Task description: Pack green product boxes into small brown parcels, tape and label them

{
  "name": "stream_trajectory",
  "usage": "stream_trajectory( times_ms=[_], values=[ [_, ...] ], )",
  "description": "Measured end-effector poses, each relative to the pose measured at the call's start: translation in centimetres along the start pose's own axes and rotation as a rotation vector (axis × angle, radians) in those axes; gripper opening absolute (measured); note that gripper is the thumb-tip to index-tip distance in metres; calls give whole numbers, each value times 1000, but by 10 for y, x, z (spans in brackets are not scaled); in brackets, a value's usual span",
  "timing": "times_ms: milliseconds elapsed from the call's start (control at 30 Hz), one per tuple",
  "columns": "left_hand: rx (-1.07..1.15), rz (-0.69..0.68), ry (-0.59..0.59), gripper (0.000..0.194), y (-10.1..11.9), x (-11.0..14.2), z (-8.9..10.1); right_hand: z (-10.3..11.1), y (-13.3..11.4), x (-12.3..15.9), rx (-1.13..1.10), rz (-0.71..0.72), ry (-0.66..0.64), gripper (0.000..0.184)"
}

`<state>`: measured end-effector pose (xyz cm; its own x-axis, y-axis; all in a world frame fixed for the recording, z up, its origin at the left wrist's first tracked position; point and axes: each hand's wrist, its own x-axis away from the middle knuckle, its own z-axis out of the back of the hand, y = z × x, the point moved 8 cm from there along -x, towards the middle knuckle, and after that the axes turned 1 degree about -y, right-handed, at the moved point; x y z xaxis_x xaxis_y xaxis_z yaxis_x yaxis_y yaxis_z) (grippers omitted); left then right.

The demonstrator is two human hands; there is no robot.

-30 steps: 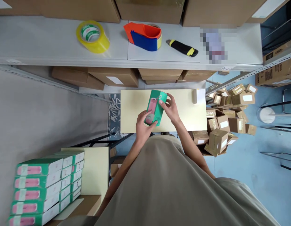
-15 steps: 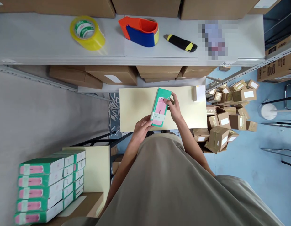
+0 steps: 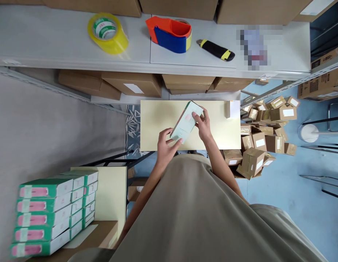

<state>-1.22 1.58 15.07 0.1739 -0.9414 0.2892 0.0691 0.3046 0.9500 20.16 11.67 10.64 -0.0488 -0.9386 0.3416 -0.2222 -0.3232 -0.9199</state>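
Note:
A slim product box (image 3: pixel 186 123) is held between my two hands above the cream-coloured table (image 3: pixel 155 120). Its pale mint face, with a faint pink picture and small print, is turned up toward me. My left hand (image 3: pixel 167 145) grips the lower left end, thumb on the face and fingers along the edge. At the upper right end my right hand (image 3: pixel 202 123) is closed on it, its thumb pressed on the face. A small white box (image 3: pixel 233 109) stands at the table's right end.
Stacked green-and-white boxes (image 3: pixel 59 203) stand at lower left. On the grey shelf (image 3: pixel 67 43) lie yellow tape (image 3: pixel 110 34), a red-and-blue tape dispenser (image 3: pixel 170 34), a utility knife (image 3: pixel 216 50) and a blurred-out item. Small cartons (image 3: pixel 252 160) pile up right of the table.
The box has been turned over in my hands, from its green face with the pink picture to a pale mint face. My left hand has shifted its grip, and the view has moved slightly.

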Motion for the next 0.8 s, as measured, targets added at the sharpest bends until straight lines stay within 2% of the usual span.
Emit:
stream_trajectory(
  times_ms=[133,200,267,367,500,600,700,800],
  values=[
    [321,326,-135,78,-36,-5,2,4,5,-2,-67,-40,-61,64],
    [390,376,-209,76,-44,-7,-2,4,7,-3,-70,-38,-78,65],
    [377,339,-204,74,-44,-9,-2,3,7,-4,-53,-27,-86,66],
    [267,230,-111,75,-35,-7,-1,1,10,-6,-46,-24,-89,68],
    [26,25,11,76,-5,3,-3,1,16,-9,-73,-64,-65,70],
    [-86,-67,36,76,12,9,-4,1,17,-9,-72,-85,-76,68],
    [-10,-19,32,67,7,3,4,3,13,-7,-48,-74,-73,69],
    [193,154,7,53,-19,-9,16,7,2,-8,-18,-17,-68,68]
  ],
)
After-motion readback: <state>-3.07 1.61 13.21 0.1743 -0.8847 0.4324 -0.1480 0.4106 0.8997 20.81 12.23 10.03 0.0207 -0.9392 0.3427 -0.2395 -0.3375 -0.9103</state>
